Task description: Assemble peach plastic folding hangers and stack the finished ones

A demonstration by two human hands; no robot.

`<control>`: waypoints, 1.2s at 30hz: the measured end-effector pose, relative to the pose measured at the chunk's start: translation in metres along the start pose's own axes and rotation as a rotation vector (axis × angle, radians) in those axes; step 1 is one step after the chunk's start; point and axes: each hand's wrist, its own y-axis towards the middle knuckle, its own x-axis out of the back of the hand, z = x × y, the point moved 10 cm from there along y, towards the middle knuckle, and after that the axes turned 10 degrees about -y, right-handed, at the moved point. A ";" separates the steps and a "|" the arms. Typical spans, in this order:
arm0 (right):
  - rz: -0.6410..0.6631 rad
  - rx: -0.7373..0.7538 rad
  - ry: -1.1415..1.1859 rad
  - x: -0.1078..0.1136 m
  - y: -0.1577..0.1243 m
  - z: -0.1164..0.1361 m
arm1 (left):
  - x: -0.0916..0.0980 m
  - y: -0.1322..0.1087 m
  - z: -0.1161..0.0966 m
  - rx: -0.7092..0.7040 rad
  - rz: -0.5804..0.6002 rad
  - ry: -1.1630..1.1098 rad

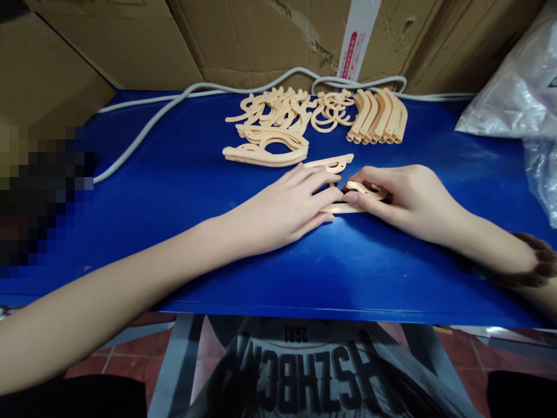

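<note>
Pinches curved piece (364,191) in right hand (420,197), lays left hand (285,209), hold unclear, over cream part (342,208) on blue table (304,278); cardboard (243,40) at twelve o'clock, plastic bag (500,98) at two.

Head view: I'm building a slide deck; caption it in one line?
Left hand over a pale bar, right hand pinching a curved piece, on a blue tabletop, a row of curved parts behind.

A smooth blue tabletop (270,278) stretches before me. On it I have a white rubbery cable (150,138) looping along the back, a jumbled heap of cream plastic hooked pieces (282,110), a row of cream curved plastic arms (378,118), and, nearer me, stacked cream bowed plastic pieces (265,158).
</note>
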 end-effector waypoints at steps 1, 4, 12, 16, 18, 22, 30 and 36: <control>-0.001 -0.008 -0.004 0.000 0.000 -0.001 | 0.000 0.000 0.000 0.002 0.000 0.002; -0.008 -0.031 -0.005 0.000 0.000 -0.002 | 0.002 -0.001 -0.001 -0.004 -0.018 0.000; -0.082 -0.057 0.045 0.008 -0.002 -0.004 | 0.013 0.002 -0.003 0.018 -0.096 -0.016; -0.104 -0.070 0.038 0.010 -0.002 -0.004 | 0.017 0.003 -0.001 0.075 -0.099 -0.060; -0.099 -0.059 0.038 0.010 -0.001 -0.002 | 0.016 0.003 0.001 0.105 -0.087 -0.092; -0.080 -0.022 0.051 0.008 -0.001 0.002 | 0.016 0.003 0.004 0.134 -0.080 -0.119; -0.048 0.081 0.123 0.006 -0.001 0.014 | 0.012 0.003 0.003 0.061 -0.061 -0.090; -0.096 0.191 0.154 0.014 -0.005 0.027 | 0.012 0.001 0.003 0.059 -0.074 -0.149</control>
